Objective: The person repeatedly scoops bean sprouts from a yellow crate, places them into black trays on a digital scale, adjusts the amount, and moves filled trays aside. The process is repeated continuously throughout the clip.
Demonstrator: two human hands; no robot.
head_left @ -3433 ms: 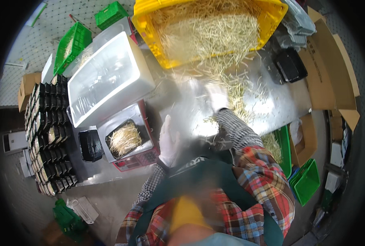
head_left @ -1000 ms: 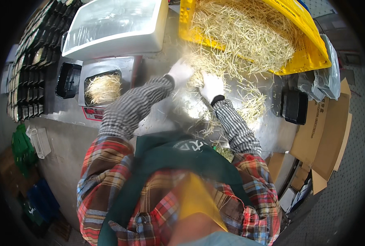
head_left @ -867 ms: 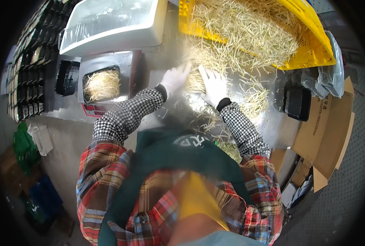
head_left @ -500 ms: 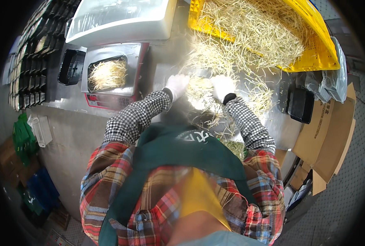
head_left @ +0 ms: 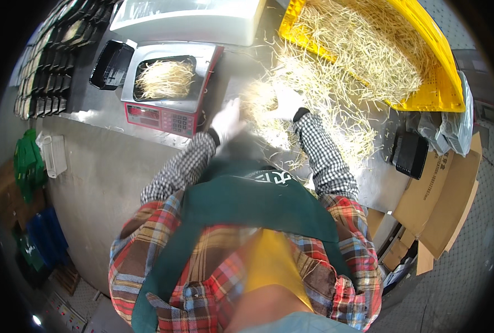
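A heap of pale, stringy bean sprouts [head_left: 336,130] is spread on the metal table in front of me. My right hand [head_left: 287,104], in a white glove, is at the near left side of the heap, its fingers and thumb around a clump of bean sprouts [head_left: 256,100]. Left of that clump, my left hand [head_left: 228,121], also white-gloved, is apart from it with fingers stretched out and nothing visible in them. Farther left, a red and silver digital scale [head_left: 172,114] bears a black plastic tray [head_left: 141,93] filled with bean sprouts.
A yellow crate [head_left: 437,100] of bean sprouts is at the far right. Beside the scale leans an empty black tray [head_left: 111,64]; stacked black trays [head_left: 47,83] line the far left. Behind stands a white tub [head_left: 191,28]. At right are another black tray [head_left: 409,154] and an open cardboard box [head_left: 441,194].
My left hand has come away from the clump, leftward and slightly nearer to me. My right hand has shifted a little left and farther away, with the sprouts. The whole view has shifted slightly.
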